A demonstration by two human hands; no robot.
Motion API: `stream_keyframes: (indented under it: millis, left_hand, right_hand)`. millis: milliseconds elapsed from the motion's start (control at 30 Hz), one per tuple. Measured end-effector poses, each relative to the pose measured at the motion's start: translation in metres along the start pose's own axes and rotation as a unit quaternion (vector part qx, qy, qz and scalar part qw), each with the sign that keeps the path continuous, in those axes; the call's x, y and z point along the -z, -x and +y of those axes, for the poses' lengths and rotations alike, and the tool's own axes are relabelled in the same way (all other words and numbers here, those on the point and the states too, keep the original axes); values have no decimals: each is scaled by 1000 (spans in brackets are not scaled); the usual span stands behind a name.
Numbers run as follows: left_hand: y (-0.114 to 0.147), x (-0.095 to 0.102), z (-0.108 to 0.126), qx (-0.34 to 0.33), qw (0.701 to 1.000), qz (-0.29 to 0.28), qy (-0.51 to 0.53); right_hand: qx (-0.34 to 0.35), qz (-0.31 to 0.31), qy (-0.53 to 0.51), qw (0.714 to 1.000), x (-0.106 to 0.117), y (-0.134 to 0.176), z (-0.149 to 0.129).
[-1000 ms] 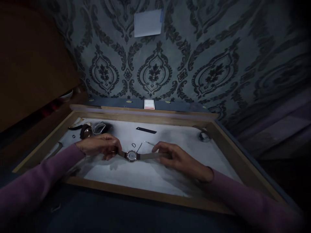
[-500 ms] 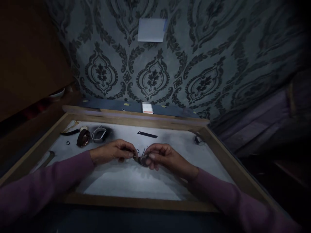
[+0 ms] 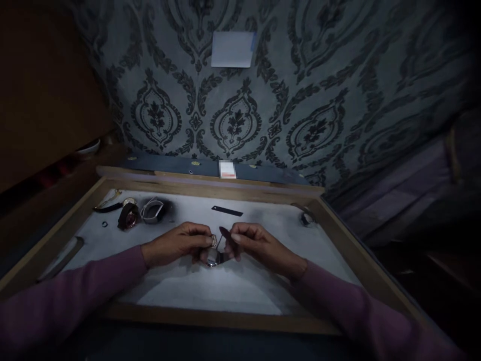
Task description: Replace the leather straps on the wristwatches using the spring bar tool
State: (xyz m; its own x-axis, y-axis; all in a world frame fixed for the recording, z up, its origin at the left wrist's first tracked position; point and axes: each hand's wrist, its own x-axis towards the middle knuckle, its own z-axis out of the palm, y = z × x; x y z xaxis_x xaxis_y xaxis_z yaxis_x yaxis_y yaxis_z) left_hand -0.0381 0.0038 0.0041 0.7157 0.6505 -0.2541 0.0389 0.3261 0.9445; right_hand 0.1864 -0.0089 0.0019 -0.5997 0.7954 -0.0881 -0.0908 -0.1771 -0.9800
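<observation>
Between my hands, above the white surface, is a wristwatch [image 3: 213, 258] with a round metal case and a dark strap [image 3: 225, 233]. My left hand [image 3: 188, 241] pinches the metal buckle end of the strap. The strap's tapered tip sticks up from the fingers of my right hand [image 3: 255, 243], which grip it on the other side. The case hangs low between both hands, its face too dim to read. Just beyond them lies a flat dark strip [image 3: 227, 210] with a small hole at one end.
A shallow wooden-framed tray [image 3: 221, 321] surrounds the work. At its left lie a brown watch [image 3: 128, 216], a grey-strapped watch [image 3: 153, 211], a small dark ring [image 3: 104, 224] and a curved strap [image 3: 63, 260]. Another watch [image 3: 307, 218] rests at the far right corner. Patterned wall behind.
The watch case has shifted slightly left and down between my hands. My right hand has turned, and the dark strap tip now shows upright at its fingers. Both hands keep their grip.
</observation>
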Motion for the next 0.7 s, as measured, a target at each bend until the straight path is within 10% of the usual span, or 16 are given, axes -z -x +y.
stream_keyframes:
  millis: [700]
  left_hand:
    - [-3, -1, -9, -35, 998, -25, 50]
  right_hand:
    - [-10, -41, 93, 995, 11, 7, 0]
